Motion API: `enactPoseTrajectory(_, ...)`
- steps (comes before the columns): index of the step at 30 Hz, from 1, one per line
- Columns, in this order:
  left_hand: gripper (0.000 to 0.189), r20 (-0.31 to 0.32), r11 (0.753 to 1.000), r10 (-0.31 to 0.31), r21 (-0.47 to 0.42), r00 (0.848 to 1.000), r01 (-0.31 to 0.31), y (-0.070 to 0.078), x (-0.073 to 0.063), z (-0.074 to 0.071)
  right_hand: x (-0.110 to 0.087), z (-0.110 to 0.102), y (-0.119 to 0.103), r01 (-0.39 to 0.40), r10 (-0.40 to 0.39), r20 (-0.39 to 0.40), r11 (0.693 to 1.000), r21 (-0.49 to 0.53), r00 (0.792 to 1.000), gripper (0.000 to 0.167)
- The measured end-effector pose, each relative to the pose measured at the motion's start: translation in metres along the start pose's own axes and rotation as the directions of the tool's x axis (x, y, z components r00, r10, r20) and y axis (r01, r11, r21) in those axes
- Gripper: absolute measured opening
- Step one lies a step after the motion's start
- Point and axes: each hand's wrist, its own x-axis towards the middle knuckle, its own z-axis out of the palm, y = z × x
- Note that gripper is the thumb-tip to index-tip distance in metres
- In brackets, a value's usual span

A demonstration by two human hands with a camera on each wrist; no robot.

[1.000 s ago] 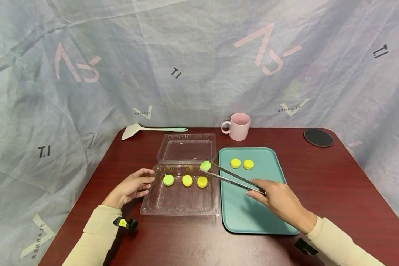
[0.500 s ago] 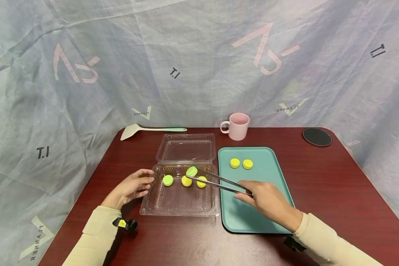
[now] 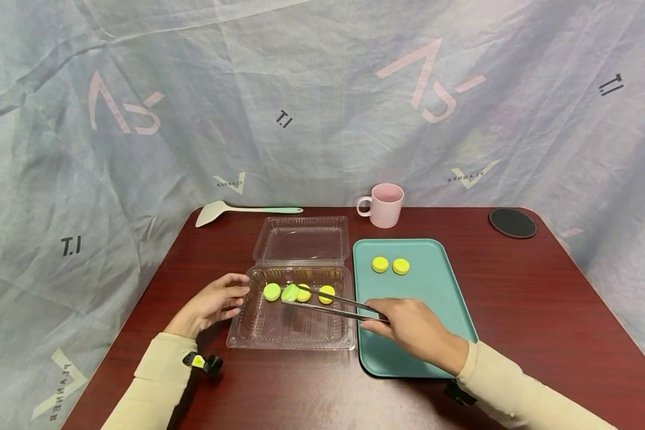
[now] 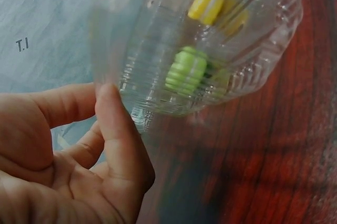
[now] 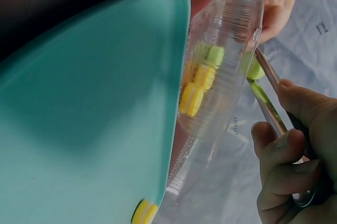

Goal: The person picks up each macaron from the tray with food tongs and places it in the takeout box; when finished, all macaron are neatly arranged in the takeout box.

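My right hand (image 3: 415, 327) grips tongs (image 3: 333, 310) holding a macaron (image 3: 289, 294); my left hand (image 3: 216, 303) pinches the box (image 3: 291, 344) at nine o'clock. Three macarons (image 3: 272, 292) are boxed; two yellows (image 3: 380, 264) remain on the three-o'clock tray (image 3: 424, 283).

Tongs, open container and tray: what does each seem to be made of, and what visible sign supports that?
Tongs: probably polished metal; the slim arms gleam. Open container: likely thin, glossy clear plastic; the table shows through its ribbed body. Tray: perhaps moulded plastic with a smooth, matte finish, from its even teal surface and rounded corners, though coated metal is possible.
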Motion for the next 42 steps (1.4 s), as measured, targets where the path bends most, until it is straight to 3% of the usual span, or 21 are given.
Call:
enactPoseTrajectory(9, 0.034, 0.001, 1.0, 0.004, 0.0, 1.0, -0.004, 0.001, 0.0, 0.0, 0.009, 0.004, -0.007, 0.042, -0.04, 0.032, 0.999, -0.035, 0.999, 0.022)
enactPoseTrajectory(13, 0.033, 0.001, 1.0, 0.005, 0.001, 1.0, -0.005, 0.002, 0.0, 0.0, 0.015, 0.003, -0.013, 0.052, -0.049, 0.073, 0.998, -0.046, 0.996, 0.031)
enactPoseTrajectory(18, 0.033, 0.0, 1.0, 0.006, 0.001, 1.0, -0.006, 0.002, 0.0, -0.001, 0.022, 0.004, -0.02, 0.085, -0.077, 0.125, 0.994, -0.064, 0.989, 0.024)
enactPoseTrajectory(27, 0.03, 0.008, 1.0, 0.009, -0.006, 1.0, -0.009, 0.002, 0.001, -0.001, 0.035, 0.007, -0.034, 0.098, -0.081, 0.192, 0.992, -0.079, 0.978, 0.028)
enactPoseTrajectory(35, 0.034, 0.013, 1.0, 0.003, -0.003, 1.0, -0.003, -0.002, 0.001, 0.0, 0.038, 0.015, -0.042, 0.15, -0.121, 0.186, 0.977, -0.15, 0.975, 0.035)
enactPoseTrajectory(42, 0.035, 0.004, 1.0, 0.006, 0.0, 1.0, -0.006, -0.001, 0.0, 0.0, 0.038, 0.016, -0.042, 0.124, -0.093, 0.205, 0.981, -0.148, 0.974, 0.035)
